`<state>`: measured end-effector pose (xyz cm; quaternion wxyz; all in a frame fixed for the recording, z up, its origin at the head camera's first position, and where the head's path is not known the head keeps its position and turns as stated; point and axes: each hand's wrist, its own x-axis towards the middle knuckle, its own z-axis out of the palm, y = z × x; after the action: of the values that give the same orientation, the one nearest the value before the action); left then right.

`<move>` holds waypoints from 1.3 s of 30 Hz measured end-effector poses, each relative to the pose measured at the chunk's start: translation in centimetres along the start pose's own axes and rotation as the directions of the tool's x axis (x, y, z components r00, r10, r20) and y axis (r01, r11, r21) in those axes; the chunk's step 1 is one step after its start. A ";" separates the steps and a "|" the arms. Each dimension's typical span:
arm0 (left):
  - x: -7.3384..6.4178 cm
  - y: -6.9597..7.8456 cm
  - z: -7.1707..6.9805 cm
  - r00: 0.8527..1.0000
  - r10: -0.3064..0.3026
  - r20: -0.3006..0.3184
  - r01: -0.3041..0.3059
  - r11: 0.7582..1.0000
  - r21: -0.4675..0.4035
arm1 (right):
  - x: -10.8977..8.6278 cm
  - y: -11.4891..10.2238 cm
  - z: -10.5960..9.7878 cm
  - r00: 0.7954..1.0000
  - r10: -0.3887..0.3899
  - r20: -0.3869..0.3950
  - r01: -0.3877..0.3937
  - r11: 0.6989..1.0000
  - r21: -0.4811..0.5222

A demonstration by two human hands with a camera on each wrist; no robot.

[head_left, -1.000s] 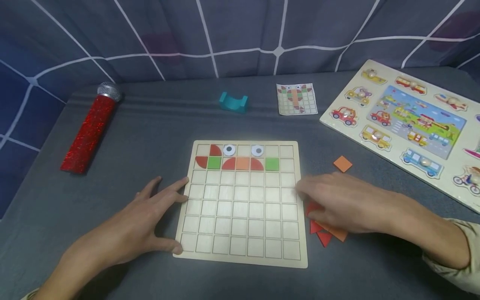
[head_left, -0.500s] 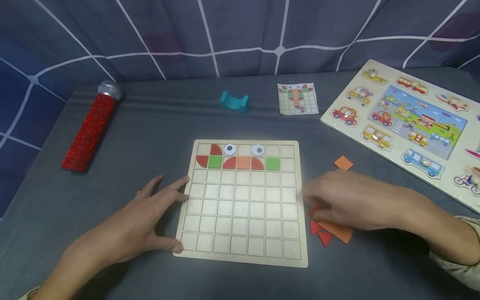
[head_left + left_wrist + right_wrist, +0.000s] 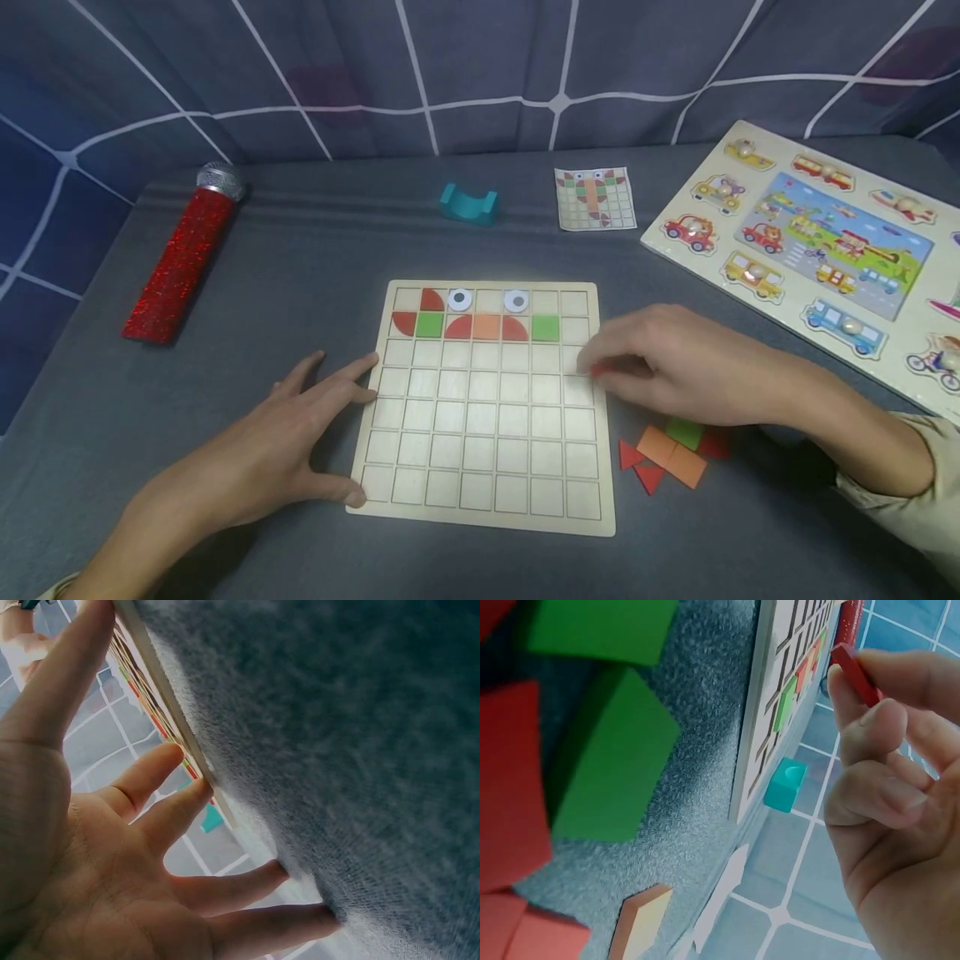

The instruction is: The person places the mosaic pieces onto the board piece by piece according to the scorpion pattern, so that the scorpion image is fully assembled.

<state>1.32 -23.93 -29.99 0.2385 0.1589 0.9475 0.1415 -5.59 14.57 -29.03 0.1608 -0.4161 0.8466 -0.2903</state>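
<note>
My right hand (image 3: 678, 367) pinches a small red tile (image 3: 856, 673) between thumb and fingertips, over the right edge of the wooden grid board (image 3: 480, 421). The tile's full outline is hidden by the fingers. Along the board's left edge rests my left hand (image 3: 281, 446), fingers spread, with thumb and fingertips at the rim. Red, green and orange tiles and two round eye pieces (image 3: 460, 300) fill part of the board's top two rows. Right of the board, below my right hand, lie loose tiles: orange ones (image 3: 656, 446), a green one (image 3: 686, 432) and red ones (image 3: 649, 477).
A pattern card (image 3: 595, 200) lies behind the board, beside a teal curved block (image 3: 468, 205). At the right is a vehicle knob puzzle (image 3: 795, 275). A red glittery microphone (image 3: 180, 262) lies at the left. A gridded dark curtain (image 3: 487, 75) hangs behind the table.
My right hand has lifted a red tile from the loose pile and moved up and left over the board's edge, uncovering green and red tiles. My left hand stays put.
</note>
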 end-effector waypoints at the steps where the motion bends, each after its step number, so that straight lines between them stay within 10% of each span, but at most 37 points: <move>1: 0.0 0.0 0.0 1.000 -0.001 0.001 0.001 1.000 -0.002 | 0.2 0.0 0.0 1.000 0.006 -0.016 -0.006 1.000 -0.002; 22: 0.1 -0.1 0.1 1.000 0.012 -0.009 -0.012 1.000 -0.002 | 6.3 1.3 -1.0 0.978 0.147 -0.150 -0.146 0.989 0.019; 39: 0.0 -0.1 0.0 1.000 0.012 -0.003 -0.012 1.000 -0.014 | 7.2 2.6 -0.3 0.969 0.185 -0.167 -0.203 0.974 -0.100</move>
<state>1.25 -24.04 -30.07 0.2373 0.1627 0.9459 0.1497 -11.71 10.18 -30.69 0.0971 -0.3158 0.9087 -0.2553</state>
